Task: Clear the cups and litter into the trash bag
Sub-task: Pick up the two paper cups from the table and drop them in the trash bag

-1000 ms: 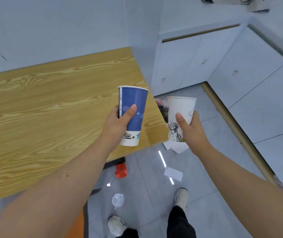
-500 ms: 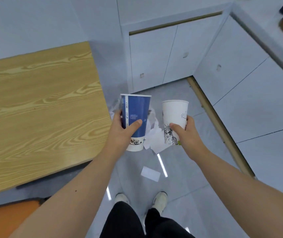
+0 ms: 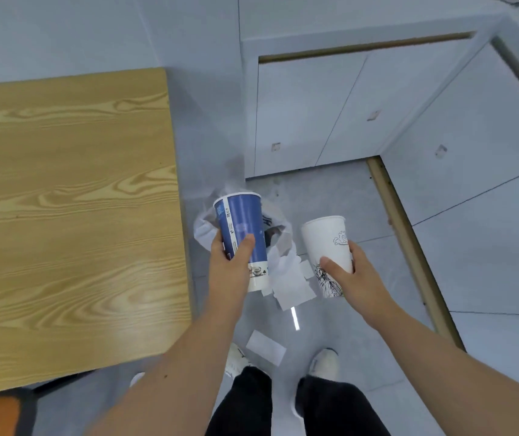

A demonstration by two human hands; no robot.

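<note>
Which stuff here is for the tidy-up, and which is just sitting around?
For the tidy-up: blue cup in left hand, white cup in right hand, trash bag, paper scraps.
Just there: wooden table, cabinets.

Bare forearms, black trousers (image 3: 245, 404), white sneakers (image 3: 324, 363)
</note>
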